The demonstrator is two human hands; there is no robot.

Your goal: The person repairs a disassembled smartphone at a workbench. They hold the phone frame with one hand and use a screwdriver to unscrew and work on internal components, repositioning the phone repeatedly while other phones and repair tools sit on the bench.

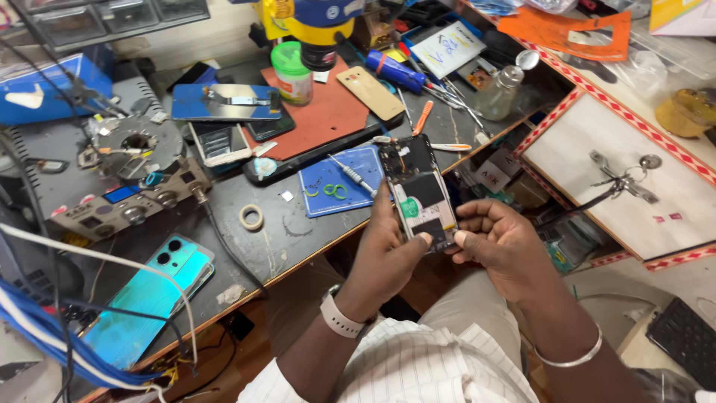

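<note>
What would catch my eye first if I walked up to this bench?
Probably the opened phone with its insides bared, held between the left hand and right hand at the middle. Next, the shiny turquoise phone lying face down at lower left, and the orange mat further back.

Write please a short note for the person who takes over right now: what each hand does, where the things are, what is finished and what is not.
Left hand: holds the opened phone from its left side, thumb on the lower edge.
Right hand: grip on the phone's lower right corner.
The phone is up in the air over the bench edge, back cover off, inner parts showing.
On the bench: a screwdriver on the blue mat, a gold back cover on the red mat, a turquoise phone at the near left.
Done: back is open.
Left: phone not closed; the gold cover lies apart.
</note>
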